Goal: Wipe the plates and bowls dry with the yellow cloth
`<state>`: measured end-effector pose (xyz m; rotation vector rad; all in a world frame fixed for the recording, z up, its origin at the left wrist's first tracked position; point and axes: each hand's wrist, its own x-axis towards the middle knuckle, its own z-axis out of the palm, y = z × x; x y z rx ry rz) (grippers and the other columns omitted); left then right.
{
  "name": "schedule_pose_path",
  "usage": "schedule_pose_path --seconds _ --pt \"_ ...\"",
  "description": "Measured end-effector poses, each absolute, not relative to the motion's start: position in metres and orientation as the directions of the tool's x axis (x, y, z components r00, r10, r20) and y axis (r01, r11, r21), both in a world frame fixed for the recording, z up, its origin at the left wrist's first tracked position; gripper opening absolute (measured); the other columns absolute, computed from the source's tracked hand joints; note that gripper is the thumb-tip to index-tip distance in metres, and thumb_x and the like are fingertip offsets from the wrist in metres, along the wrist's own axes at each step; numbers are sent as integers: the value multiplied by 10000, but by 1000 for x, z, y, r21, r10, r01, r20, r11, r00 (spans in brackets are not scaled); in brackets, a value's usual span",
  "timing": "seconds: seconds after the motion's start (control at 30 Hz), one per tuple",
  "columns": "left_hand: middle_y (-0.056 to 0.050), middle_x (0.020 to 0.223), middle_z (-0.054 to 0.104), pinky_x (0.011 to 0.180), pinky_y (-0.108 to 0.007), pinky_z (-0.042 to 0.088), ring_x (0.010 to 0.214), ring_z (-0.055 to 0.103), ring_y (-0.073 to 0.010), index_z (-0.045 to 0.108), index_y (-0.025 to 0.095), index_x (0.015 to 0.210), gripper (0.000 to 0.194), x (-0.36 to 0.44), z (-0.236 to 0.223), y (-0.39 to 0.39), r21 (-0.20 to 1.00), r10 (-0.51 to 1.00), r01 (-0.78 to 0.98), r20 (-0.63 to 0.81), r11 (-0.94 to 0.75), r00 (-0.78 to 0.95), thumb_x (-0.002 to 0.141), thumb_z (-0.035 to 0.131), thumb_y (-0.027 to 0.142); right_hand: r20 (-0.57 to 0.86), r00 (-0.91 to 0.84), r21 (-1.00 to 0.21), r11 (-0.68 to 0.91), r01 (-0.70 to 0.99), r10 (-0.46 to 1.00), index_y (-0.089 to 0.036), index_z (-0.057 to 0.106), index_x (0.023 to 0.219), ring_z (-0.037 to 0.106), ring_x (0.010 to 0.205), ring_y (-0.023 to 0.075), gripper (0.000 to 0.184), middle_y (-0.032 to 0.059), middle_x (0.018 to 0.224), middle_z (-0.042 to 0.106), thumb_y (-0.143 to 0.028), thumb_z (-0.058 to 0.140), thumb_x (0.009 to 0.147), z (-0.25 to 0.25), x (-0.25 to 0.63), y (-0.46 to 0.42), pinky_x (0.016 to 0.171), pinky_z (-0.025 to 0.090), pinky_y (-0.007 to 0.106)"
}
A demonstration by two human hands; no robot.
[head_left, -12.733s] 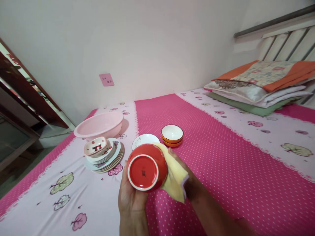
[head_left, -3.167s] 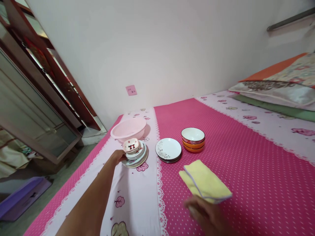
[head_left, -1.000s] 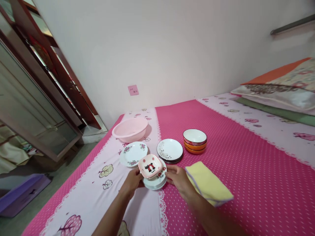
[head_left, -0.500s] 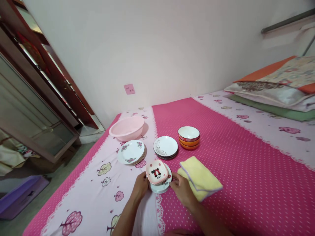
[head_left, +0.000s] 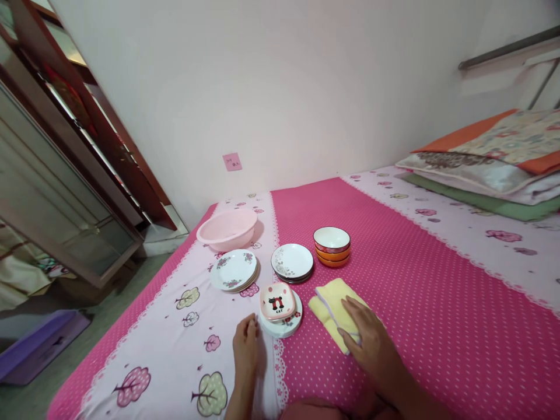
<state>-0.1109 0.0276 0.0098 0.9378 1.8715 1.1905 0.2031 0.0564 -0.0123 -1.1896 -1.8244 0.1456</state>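
A small square dish (head_left: pixel 277 302) with a pink rim and a cat picture rests on top of round white plates (head_left: pixel 289 328) with red flowers. My left hand (head_left: pixel 245 344) is just left of this stack, its fingers curled together with nothing visible in them. To the right, my right hand (head_left: pixel 366 332) lies over a folded yellow towel (head_left: pixel 333 300). Its thumb is on the near side and its fingers are on top, gripping the cloth. The palm hides the towel's right part.
Behind are flowered white plates (head_left: pixel 234 270), dark-rimmed plates (head_left: pixel 292 261) and stacked orange bowls (head_left: pixel 332 255). A pink basin (head_left: pixel 227 230) stands near the wall. Pillows (head_left: pixel 490 169) lie at the right of the pink bedspread (head_left: pixel 437 303). A purple box (head_left: pixel 41 347) is on the floor.
Both hands have let go of the dish stack. My left hand has drawn back slightly left and down, while my right hand has moved right onto the yellow towel.
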Motion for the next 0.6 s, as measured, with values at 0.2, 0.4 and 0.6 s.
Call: schedule_pose_path --seconds 0.2,0.4,0.6 --pt "-177 1073 750 721 -393 536 912 706 -320 647 198 1083 700 -96 23 7 929 802 293 -5 224 -597 805 462 813 636 -266 -268 531 804 724 -178 436 1528 529 1382 375 705 170 1519 569 -388 660 894 -57 207 57 1137 411 539" --pt "-107 880 760 740 -392 511 803 708 -291 646 157 1108 651 -88 57 39 804 870 526 21 278 -492 874 493 745 675 -246 -245 526 815 696 -175 475 1490 555 1323 344 597 159 1466 606 -352 607 936 -52 205 55 1092 422 489" --pt "-77 988 744 902 -451 530 962 701 -251 677 155 1073 345 -87 78 67 545 897 741 -48 393 -440 960 624 476 670 -227 -289 530 797 706 -182 478 1483 547 1333 332 585 157 1462 603 -309 609 927 -50 206 54 1111 409 480"
